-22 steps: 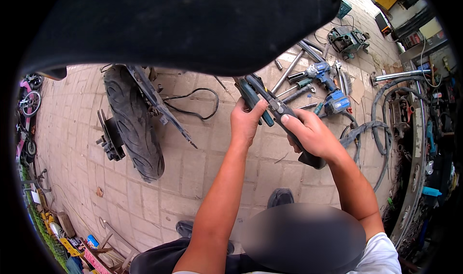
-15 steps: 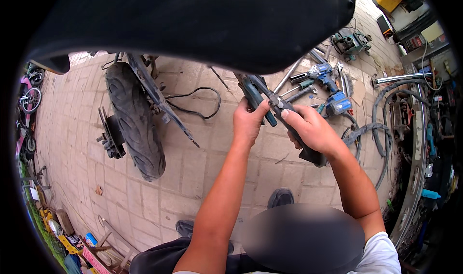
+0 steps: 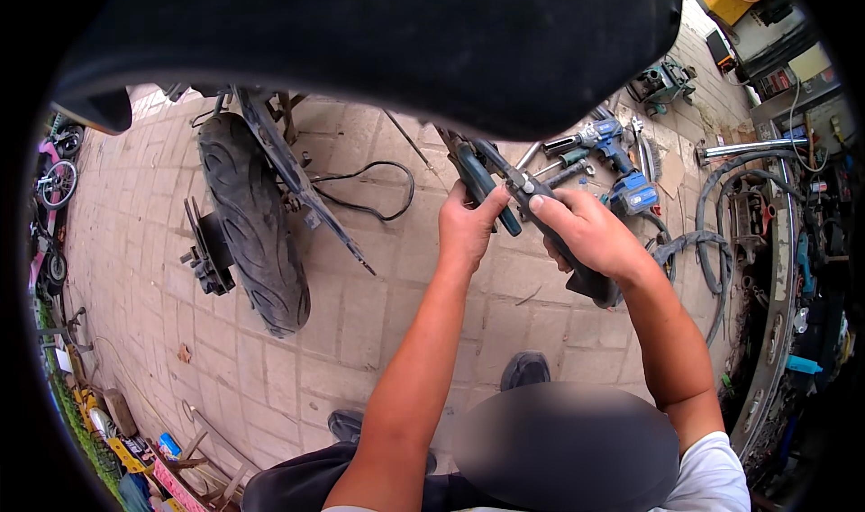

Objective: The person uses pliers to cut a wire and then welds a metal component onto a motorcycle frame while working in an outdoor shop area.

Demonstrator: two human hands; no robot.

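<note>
My left hand (image 3: 466, 228) is closed around a long dark green bar-like part (image 3: 476, 177), its thumb reaching toward the black piece beside it. My right hand (image 3: 592, 233) wraps around that black handle-like part (image 3: 590, 282), which widens at its near end. Close to the right thumb is a small metal fitting (image 3: 528, 188). Both parts run side by side away from me, and their far ends vanish under a large black shape (image 3: 360, 53) overhead. I cannot make out what kind of parts they are.
On the left stands a black-tyred wheel (image 3: 252, 228) beside a dark metal frame bar (image 3: 306, 192). A blue cordless power tool (image 3: 622, 165) lies among hand tools on the paved floor (image 3: 369, 323). Hoses (image 3: 712, 233) curl at the right, near a cluttered bench edge (image 3: 770, 359).
The black part and my right hand have shifted slightly right. My left hand stays nearly in place with the same grip. The overhead black shape sits a little further right.
</note>
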